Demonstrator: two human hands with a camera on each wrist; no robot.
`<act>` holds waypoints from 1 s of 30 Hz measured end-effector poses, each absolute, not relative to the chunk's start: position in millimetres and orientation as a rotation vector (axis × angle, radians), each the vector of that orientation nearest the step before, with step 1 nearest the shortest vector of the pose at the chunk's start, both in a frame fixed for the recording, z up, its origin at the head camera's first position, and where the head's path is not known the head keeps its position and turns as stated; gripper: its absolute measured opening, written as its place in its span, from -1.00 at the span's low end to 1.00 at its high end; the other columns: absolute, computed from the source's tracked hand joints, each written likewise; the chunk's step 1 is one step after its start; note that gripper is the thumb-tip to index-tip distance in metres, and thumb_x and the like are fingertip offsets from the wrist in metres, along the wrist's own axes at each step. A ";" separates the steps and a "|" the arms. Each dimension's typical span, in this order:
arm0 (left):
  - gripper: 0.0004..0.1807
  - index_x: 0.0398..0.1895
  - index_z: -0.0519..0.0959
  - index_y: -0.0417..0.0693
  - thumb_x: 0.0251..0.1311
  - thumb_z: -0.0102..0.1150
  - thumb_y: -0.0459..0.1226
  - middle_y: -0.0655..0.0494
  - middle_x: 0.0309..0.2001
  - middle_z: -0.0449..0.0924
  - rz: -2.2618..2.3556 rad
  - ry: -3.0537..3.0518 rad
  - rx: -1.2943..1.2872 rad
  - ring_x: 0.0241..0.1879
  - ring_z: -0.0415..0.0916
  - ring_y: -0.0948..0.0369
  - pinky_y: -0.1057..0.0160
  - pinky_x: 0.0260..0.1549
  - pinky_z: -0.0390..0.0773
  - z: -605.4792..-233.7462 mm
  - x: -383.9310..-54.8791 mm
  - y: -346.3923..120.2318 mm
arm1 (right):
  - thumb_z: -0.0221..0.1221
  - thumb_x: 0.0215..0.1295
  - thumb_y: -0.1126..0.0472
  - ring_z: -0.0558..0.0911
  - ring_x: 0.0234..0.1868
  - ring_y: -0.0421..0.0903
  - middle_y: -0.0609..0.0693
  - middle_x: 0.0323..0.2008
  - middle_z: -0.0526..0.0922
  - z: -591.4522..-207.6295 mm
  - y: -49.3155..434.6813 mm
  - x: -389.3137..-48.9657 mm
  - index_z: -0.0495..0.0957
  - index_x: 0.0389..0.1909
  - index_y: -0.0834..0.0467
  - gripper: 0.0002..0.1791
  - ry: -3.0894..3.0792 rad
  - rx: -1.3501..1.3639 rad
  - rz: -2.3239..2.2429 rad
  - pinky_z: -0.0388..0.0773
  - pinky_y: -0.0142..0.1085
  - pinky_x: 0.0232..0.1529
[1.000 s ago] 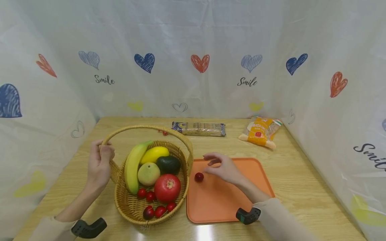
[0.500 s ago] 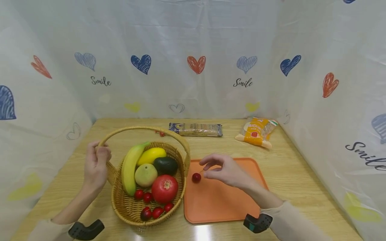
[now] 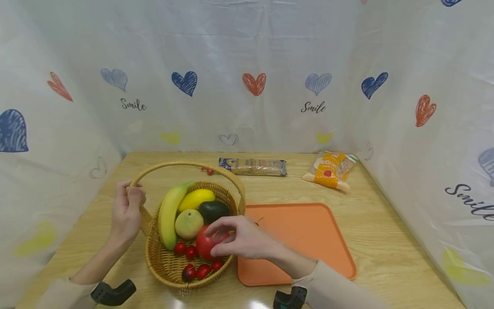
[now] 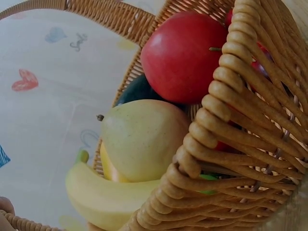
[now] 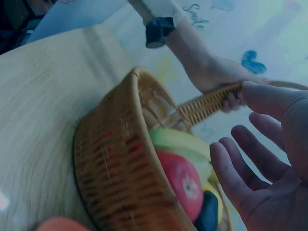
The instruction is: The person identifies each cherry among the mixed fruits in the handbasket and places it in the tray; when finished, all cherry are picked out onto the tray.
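My left hand grips the arched handle of a wicker basket on its left side. Inside lie a banana, a yellow lemon-shaped fruit, a pale green round fruit, a dark green avocado, a red pomegranate and several cherries. Over the basket's right rim reaches my right hand, overlapping the pomegranate in the head view. The right wrist view shows its fingers loosely spread, nothing between them. Behind this hand a stemmed cherry is mostly hidden.
An orange tray lies right of the basket on the wooden table. At the back are a long noodle packet, an orange-and-clear bag and a small red item. Printed curtains surround the table.
My right hand has moved left, from beside the cherry on the tray to over the basket's right rim; the cherry has stayed on the tray. The left hand keeps its grip.
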State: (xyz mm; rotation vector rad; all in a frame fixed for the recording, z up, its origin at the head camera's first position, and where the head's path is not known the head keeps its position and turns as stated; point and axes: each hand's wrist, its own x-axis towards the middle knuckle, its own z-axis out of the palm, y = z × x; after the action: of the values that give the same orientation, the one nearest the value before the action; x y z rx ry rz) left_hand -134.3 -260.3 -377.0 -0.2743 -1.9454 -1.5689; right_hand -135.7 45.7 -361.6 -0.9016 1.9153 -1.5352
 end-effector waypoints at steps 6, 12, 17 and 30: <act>-0.83 0.05 0.41 0.23 0.83 -0.23 -0.22 0.29 -0.49 0.22 -1.558 -1.965 -0.262 -0.49 0.10 0.27 0.26 -0.46 0.07 -375.0 -135.5 -258.5 | 0.44 0.40 0.39 0.70 -0.10 -0.47 0.36 0.18 0.75 -367.7 6.6 -131.6 0.69 0.23 0.37 -0.59 1.892 -0.893 -1.459 0.69 -0.53 0.03; -0.84 0.05 0.42 0.20 0.82 -0.21 -0.23 0.28 -0.50 0.23 -1.593 -1.940 -0.279 -0.49 0.10 0.28 0.25 -0.46 0.05 -375.6 -136.8 -260.0 | 0.48 0.37 0.41 0.61 -0.17 -0.55 0.30 0.14 0.79 -369.8 -23.1 -127.3 0.72 0.18 0.36 -0.61 1.903 -0.930 -1.406 0.64 -0.59 -0.02; -0.85 0.05 0.43 0.16 0.82 -0.19 -0.24 0.26 -0.49 0.22 -1.641 -1.900 -0.309 -0.48 0.10 0.27 0.24 -0.43 0.02 -377.2 -136.8 -261.9 | 0.49 0.37 0.39 0.61 -0.19 -0.57 0.27 0.17 0.80 -369.7 -35.3 -126.6 0.73 0.19 0.33 -0.61 1.924 -0.945 -1.348 0.60 -0.62 -0.04; -0.86 0.08 0.43 0.07 0.81 -0.19 -0.26 0.18 -0.50 0.18 -1.693 -1.780 -0.530 -0.48 0.07 0.26 0.24 -0.37 -0.01 -382.8 -141.6 -265.7 | 0.52 0.42 0.06 0.57 -0.07 -0.56 -0.36 0.07 0.83 -413.2 -58.0 -129.9 0.79 0.21 -0.08 -0.62 2.267 -1.175 -0.903 0.46 -0.66 0.01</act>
State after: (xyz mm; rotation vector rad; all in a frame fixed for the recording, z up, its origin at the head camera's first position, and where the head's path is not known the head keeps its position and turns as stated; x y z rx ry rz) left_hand -141.6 -265.7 -382.8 -0.5297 -1.7797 -1.6931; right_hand -129.9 -58.0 -413.2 -1.1755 2.2668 -0.9027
